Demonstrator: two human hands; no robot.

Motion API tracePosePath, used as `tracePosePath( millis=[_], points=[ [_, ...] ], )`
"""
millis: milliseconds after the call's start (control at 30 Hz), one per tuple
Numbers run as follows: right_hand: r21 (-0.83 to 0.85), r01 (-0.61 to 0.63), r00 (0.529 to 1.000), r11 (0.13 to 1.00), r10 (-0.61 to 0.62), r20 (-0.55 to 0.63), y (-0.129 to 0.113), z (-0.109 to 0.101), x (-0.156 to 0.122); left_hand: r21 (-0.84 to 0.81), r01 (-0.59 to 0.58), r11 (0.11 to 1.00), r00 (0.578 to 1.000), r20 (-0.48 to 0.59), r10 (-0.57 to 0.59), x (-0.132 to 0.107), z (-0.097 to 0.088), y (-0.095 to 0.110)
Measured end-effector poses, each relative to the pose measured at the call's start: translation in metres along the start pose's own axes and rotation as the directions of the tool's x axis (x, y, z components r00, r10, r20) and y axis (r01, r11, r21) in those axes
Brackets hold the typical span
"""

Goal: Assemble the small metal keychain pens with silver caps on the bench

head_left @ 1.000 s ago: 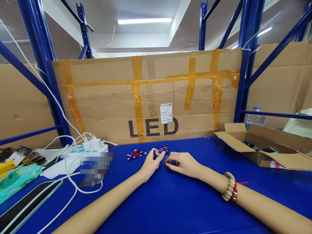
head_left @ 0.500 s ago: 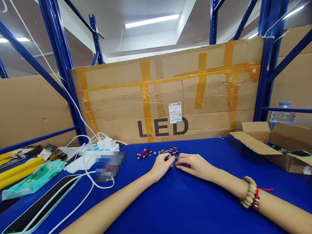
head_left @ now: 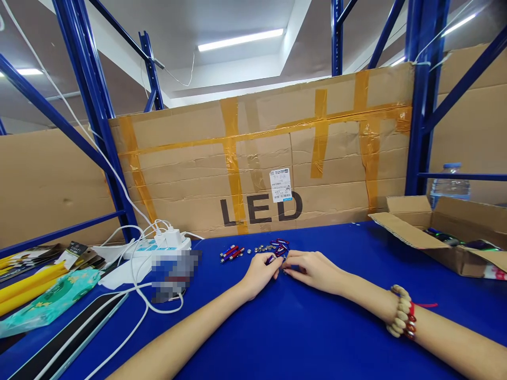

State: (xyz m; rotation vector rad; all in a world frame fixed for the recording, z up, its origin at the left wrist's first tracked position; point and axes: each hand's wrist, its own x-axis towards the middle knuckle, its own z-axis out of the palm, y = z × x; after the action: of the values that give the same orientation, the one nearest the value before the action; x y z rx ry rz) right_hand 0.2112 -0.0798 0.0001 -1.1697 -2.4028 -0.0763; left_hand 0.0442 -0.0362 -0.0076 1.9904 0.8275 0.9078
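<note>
My left hand (head_left: pixel 258 275) is closed around a small shiny purple-blue metal tube (head_left: pixel 271 259), shaped like a mini flashlight body; most of it is hidden by the fingers. Close beside it, my right hand (head_left: pixel 315 270) has its thumb and fingertips pinched together near the end of the tube. Whatever those fingertips hold is too small to make out. Just behind the hands lie red and blue metal tubes (head_left: pixel 282 244) and several small round silver pieces (head_left: pixel 261 248), like button cells. More red and blue tubes (head_left: pixel 232 253) lie in a group to the left.
An open cardboard box (head_left: pixel 455 256) with dark items stands at the right, a water bottle (head_left: pixel 450 184) behind it. On the left are a power strip (head_left: pixel 158 245) with white cables, a phone-like device (head_left: pixel 67 338) and yellow packages (head_left: pixel 35 285). A cardboard wall (head_left: pixel 190 184) closes the back.
The right fingertips have come slightly closer to the left hand's tube. The whole view has shifted a little; the loose tubes and silver pieces lie as before.
</note>
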Motion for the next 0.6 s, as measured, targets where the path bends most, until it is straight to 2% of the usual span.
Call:
tracePosePath(
  millis=[600],
  points=[
    [-0.004, -0.048, 0.999, 0.999, 0.048, 0.022, -0.0021, 0.0003, 0.0001, -0.018, 0.003, 1.000, 1.000, 0.008, -0.002, -0.0001, 0.0007, -0.0044]
  ],
)
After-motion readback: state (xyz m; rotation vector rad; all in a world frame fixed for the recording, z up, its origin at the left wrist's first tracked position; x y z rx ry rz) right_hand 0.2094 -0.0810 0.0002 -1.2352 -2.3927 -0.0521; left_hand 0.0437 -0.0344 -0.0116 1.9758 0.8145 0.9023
